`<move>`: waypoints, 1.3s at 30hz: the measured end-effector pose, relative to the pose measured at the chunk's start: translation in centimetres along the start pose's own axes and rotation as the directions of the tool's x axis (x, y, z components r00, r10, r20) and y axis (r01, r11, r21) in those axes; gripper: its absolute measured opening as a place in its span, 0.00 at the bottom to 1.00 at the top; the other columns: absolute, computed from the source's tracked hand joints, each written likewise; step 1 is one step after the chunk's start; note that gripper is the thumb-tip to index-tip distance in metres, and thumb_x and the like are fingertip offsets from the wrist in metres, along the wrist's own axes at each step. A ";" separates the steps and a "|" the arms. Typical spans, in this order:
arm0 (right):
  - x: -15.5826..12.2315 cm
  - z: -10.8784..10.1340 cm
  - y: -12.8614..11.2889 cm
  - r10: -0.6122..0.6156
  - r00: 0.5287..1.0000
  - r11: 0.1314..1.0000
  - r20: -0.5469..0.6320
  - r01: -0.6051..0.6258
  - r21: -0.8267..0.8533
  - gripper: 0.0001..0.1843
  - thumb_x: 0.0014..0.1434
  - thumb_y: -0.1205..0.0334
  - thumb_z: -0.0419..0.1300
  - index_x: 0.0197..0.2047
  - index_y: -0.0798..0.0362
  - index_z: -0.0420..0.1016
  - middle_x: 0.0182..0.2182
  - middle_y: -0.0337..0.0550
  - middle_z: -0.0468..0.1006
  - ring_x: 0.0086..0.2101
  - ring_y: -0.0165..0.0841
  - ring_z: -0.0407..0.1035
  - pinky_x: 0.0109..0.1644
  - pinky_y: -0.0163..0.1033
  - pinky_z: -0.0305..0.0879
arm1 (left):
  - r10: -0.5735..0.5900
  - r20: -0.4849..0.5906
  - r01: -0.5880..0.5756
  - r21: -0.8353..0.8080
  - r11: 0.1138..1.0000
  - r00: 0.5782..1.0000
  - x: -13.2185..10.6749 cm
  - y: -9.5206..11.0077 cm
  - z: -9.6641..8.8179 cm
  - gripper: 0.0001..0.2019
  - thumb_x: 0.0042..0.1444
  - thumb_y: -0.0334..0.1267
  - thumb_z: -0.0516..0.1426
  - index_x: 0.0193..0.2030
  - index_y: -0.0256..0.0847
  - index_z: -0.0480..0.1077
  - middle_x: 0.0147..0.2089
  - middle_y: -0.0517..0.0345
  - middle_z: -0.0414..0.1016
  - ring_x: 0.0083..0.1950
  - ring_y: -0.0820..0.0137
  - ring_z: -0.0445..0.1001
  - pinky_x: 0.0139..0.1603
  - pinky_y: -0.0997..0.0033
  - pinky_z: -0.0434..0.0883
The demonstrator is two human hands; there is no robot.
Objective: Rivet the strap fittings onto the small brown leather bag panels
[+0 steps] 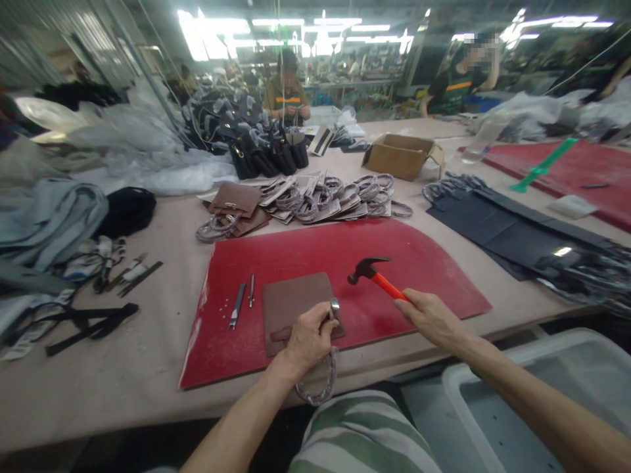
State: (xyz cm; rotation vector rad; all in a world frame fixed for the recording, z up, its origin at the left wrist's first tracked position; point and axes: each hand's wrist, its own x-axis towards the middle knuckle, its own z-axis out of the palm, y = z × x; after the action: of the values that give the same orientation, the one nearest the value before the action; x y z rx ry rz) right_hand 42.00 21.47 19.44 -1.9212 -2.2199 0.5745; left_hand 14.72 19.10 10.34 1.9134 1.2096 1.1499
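Your left hand (pixel 309 338) is closed over the near edge of the red mat (pixel 345 256). Its fingers pinch a metal ring (pixel 334 306) against the near right corner of the brown leather panel (pixel 296 309). The panel lies flat on the mat, a little left of the mat's middle. A wrapped handle loop (pixel 323 387) hangs from under that hand, dropping past the mat's near edge and off the table. Your right hand (pixel 430 316) is wrapped tight around the orange grip of the hammer (pixel 374 276), close to the mat's near right edge. The hammer's dark head points left over the middle of the mat, just right of the panel and apart from it; you cannot tell whether the head touches the mat. On the mat's left part, beside the panel, lie two slim metal tools (pixel 237 305), with a few tiny studs (pixel 221 305) further left. Just beyond the mat's far edge sits a pile of wrapped handles and brown pieces (pixel 320 197), and farther back from there a row of black bags (pixel 266 151) and an open cardboard box (pixel 401 156). To the mat's right, dark sheets (pixel 503 230) are stacked on the table. Below the mat's near right corner, off the table, stands a white bin (pixel 517 394).
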 end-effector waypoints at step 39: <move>-5.8 14.1 -9.6 0.103 0.990 0.985 -0.101 -0.087 0.152 0.23 0.66 0.60 0.48 0.62 0.60 0.62 0.29 0.46 0.82 0.30 0.46 0.78 0.33 0.44 0.60 | -0.536 -0.349 0.596 0.696 0.401 0.768 -2.3 0.1 -12.6 0.15 0.61 0.48 0.52 0.31 0.41 0.71 0.31 0.51 0.77 0.36 0.55 0.76 0.33 0.63 0.59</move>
State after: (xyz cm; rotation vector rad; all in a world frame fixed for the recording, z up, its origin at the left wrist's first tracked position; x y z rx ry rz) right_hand 29.14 12.12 10.96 -1.9419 -1.9715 0.6130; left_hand 3.05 17.36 15.25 1.6867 2.4697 0.2721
